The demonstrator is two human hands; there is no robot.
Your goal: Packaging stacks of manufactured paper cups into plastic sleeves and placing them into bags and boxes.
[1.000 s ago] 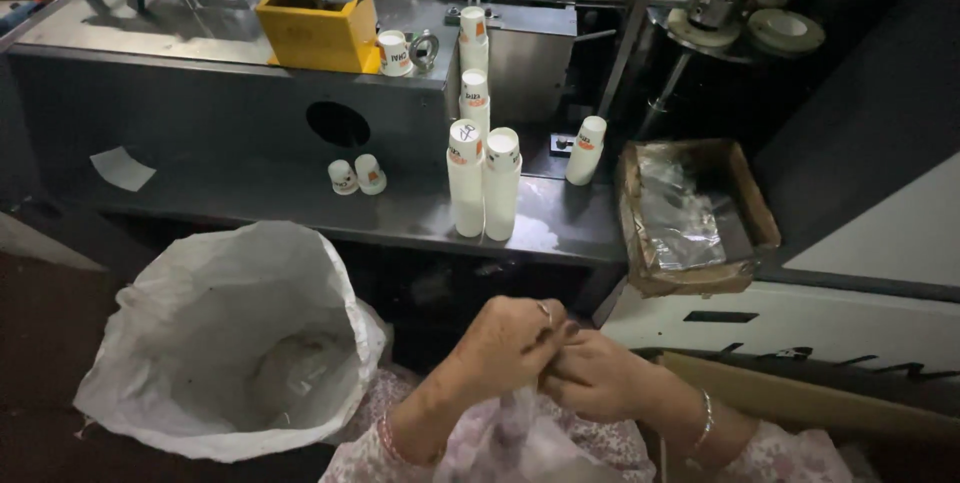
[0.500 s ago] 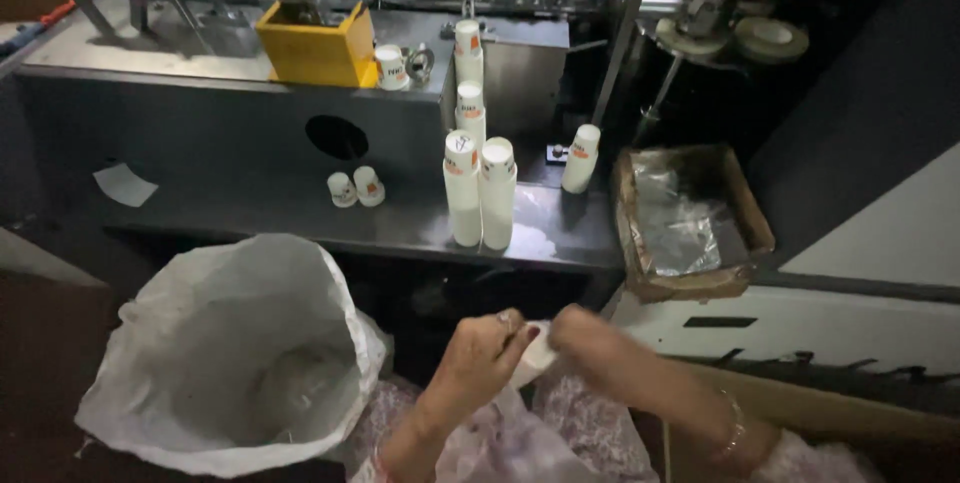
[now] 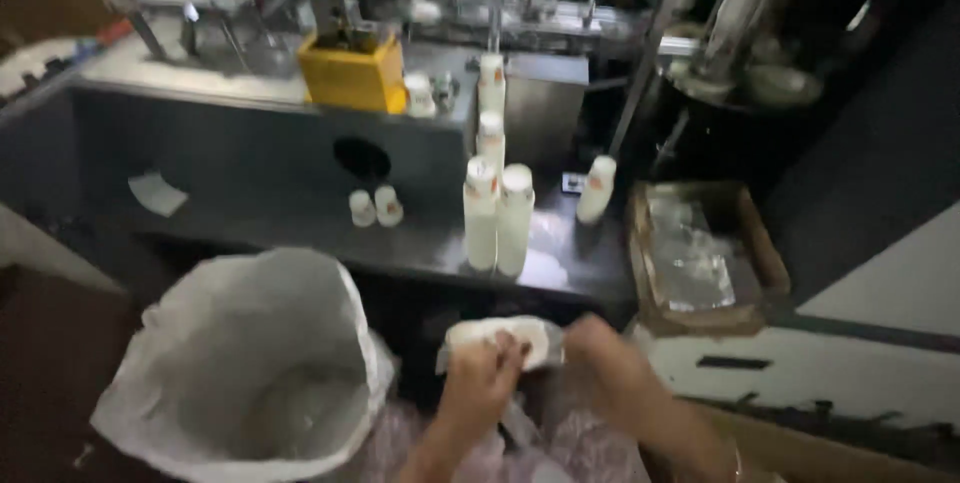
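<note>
Head view: both hands are raised side by side below the dark surface [image 3: 400, 243]. The left hand [image 3: 485, 383] and right hand [image 3: 600, 363] clasp a white cup stack [image 3: 500, 335] lying sideways, beside the white bag [image 3: 250, 363].

Looked like a small factory floor, some kind of paper cup production spot. There was a big grey metal machine [image 3: 250, 143] with a yellow box [image 3: 352, 75] on top, tall stacks of white cups [image 3: 497, 218] on its ledge, a large white sack [image 3: 240, 363] beside it, and a cardboard box [image 3: 700, 258] of plastic wrap. Pretty dim and cluttered.
</note>
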